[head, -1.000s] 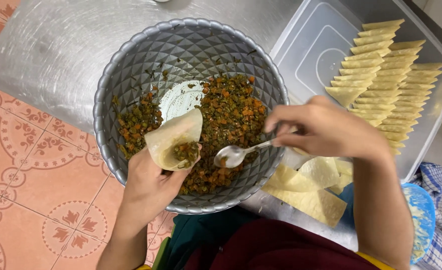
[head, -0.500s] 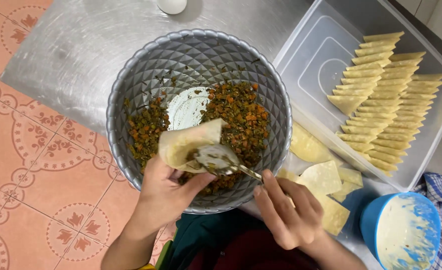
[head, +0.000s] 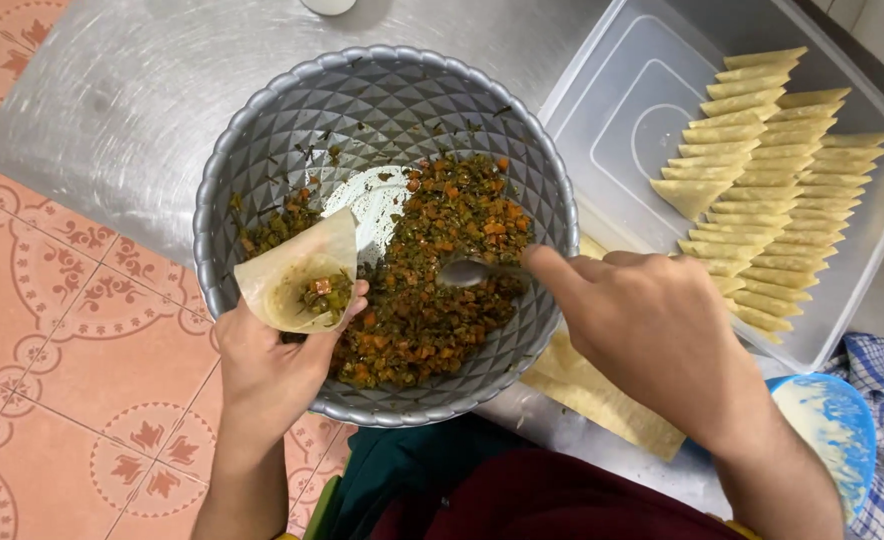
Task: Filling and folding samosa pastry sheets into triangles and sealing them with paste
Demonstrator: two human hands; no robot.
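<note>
while the left hand (head: 267, 365) cups a thin pastry cone (head: 297, 275) at the bowl (head: 262, 130) rim, fingers curled round its base, the right hand (head: 652, 330) pinches a spoon (head: 472, 270) down in the filling (head: 442, 260). the cone looks soft, light and easily torn; best held low, loosely. folded pieces (head: 762, 170) fill a tray (head: 612, 100) on the bench (head: 112, 90).
</note>
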